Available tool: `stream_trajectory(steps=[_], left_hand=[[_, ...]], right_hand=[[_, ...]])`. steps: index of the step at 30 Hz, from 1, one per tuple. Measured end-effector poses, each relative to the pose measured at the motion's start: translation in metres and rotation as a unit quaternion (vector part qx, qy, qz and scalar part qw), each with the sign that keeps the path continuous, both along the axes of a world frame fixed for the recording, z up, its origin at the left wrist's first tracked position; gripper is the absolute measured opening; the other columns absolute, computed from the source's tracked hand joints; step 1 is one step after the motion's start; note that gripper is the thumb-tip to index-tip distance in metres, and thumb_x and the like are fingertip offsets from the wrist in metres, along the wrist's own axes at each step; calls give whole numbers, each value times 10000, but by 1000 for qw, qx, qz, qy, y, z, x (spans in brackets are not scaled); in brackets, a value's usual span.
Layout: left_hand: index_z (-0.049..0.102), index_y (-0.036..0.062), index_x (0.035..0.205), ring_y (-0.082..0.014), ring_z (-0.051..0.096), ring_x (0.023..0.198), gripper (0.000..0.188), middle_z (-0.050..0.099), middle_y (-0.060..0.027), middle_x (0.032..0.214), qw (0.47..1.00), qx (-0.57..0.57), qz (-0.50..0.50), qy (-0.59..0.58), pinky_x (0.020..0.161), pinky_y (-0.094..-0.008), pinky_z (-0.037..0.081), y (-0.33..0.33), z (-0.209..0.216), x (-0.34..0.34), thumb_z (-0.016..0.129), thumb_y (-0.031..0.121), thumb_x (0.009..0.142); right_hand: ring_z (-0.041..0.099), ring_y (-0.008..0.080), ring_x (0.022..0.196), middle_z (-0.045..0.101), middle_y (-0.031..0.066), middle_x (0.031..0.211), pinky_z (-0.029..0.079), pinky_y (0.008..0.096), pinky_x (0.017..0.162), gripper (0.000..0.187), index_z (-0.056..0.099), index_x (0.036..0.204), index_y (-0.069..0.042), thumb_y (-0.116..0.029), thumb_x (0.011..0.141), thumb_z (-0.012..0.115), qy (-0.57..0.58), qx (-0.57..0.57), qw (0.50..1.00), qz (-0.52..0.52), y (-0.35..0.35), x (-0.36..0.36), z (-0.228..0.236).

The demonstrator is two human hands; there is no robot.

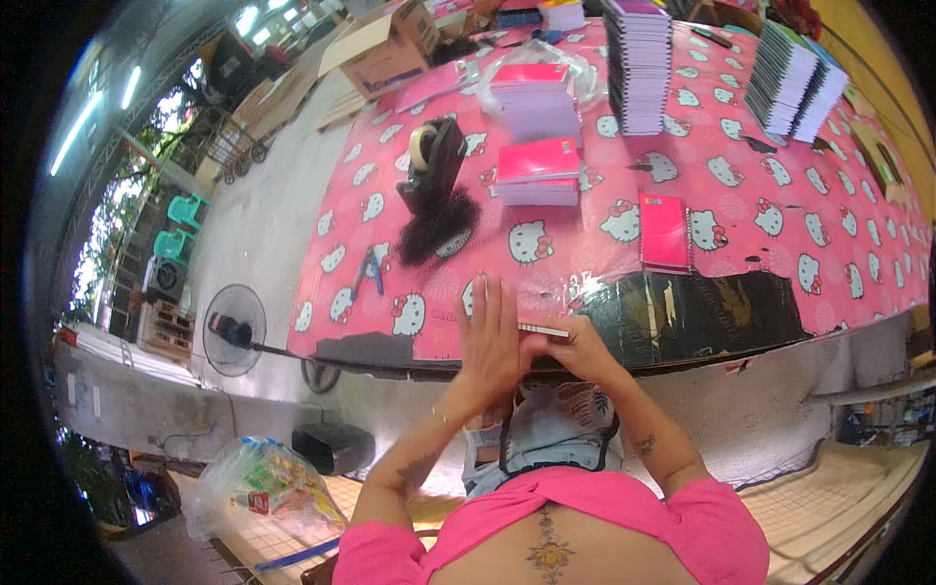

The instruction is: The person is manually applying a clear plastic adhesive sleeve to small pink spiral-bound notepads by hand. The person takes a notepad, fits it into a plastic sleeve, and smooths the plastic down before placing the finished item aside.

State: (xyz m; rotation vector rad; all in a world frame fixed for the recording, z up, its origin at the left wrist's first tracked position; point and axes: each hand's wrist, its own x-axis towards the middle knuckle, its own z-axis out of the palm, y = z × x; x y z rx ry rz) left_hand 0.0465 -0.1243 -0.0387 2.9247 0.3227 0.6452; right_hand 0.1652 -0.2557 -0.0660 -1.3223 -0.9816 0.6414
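Observation:
At the near edge of the table, both hands meet on a thin small notebook (546, 331) with a pale edge. My left hand (490, 339) lies against its left end, fingers straight and close together. My right hand (580, 349) curls around its right end. The notebook is mostly hidden by the two hands. The table (780, 263) wears a pink plastic cloth printed with white cat faces. A single pink spiral notebook (665, 232) lies just beyond my right hand.
A black tape dispenser (434, 156) stands over a black bristly bundle (441, 229). Blue-handled scissors (369, 271) lie to the left. Stacks of pink notebooks (538, 171) and taller stacks (639, 63) (792, 83) fill the far side, beside a cardboard box (390, 44). A fan (234, 330) stands on the floor.

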Motion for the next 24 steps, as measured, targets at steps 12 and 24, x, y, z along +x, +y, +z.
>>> stream_trajectory(steps=[12, 24], left_hand=[[198, -55, 1512, -377, 55, 1505, 962, 144, -245, 1599, 993, 52, -102, 35, 1157, -609, -62, -4, -39, -19, 349, 688, 920], [466, 29, 1398, -326, 418, 1360, 630, 520, -174, 1385, 997, 15, -71, -38, 1156, -614, 8, 0, 16, 4, 538, 459, 943]], right_hand=[[649, 133, 795, 713, 138, 864, 530, 330, 755, 302, 673, 1111, -2, -29, 809, 670, -41, -40, 998, -12, 13, 6, 0], [625, 108, 854, 706, 108, 907, 541, 318, 752, 344, 656, 1144, 5, 24, 802, 676, -16, -64, 998, -20, 13, 6, 3]])
